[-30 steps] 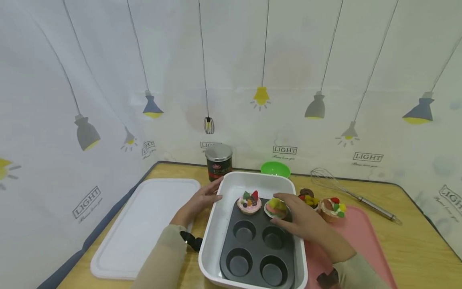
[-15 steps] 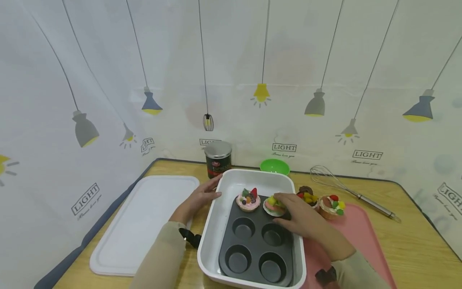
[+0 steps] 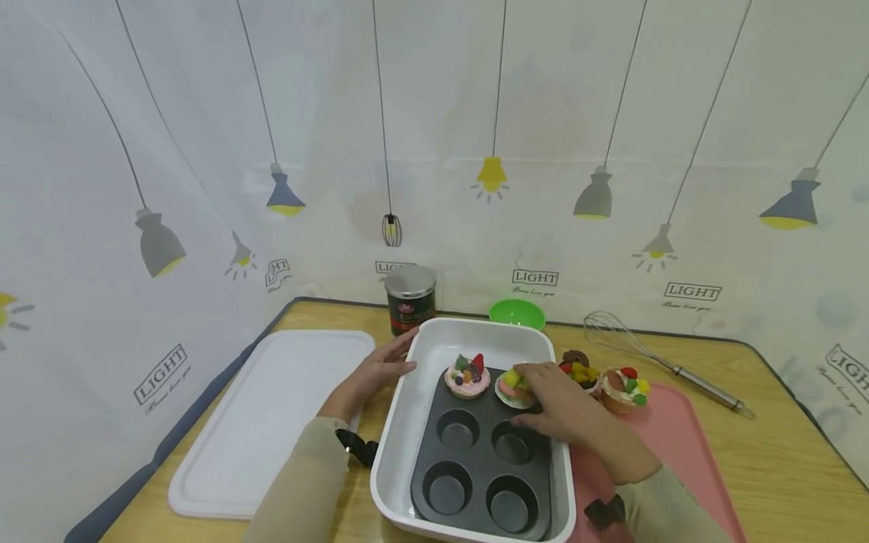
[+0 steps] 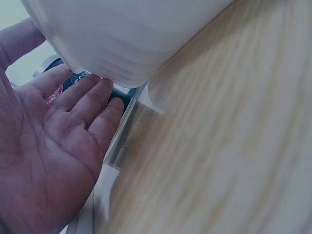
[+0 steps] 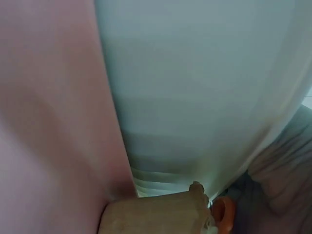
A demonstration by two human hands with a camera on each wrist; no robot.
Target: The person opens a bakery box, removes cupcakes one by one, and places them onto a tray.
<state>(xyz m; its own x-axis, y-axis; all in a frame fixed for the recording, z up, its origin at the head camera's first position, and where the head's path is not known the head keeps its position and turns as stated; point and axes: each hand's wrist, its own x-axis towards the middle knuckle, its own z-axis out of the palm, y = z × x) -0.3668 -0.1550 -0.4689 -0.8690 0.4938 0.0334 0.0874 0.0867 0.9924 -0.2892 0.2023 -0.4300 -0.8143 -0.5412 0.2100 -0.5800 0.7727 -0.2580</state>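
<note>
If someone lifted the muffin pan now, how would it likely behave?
The muffin pan would probably stay stiff, given its moulded cups. Its far end might dip a little, since the pink-cream tart sits in the far row.

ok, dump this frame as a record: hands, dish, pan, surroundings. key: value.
left_hand: left hand at the dish's left wall, fingers loosely extended
right_hand: right hand over the right side of the yellow-topped tart; grip unclear
dish: white dish, holding the muffin pan
pan: six cups; pink tart far left, yellow-topped tart far right
right_side: two more tarts, pink board, whisk
left_side: white board
behind: espresso tin, green bowl
</note>
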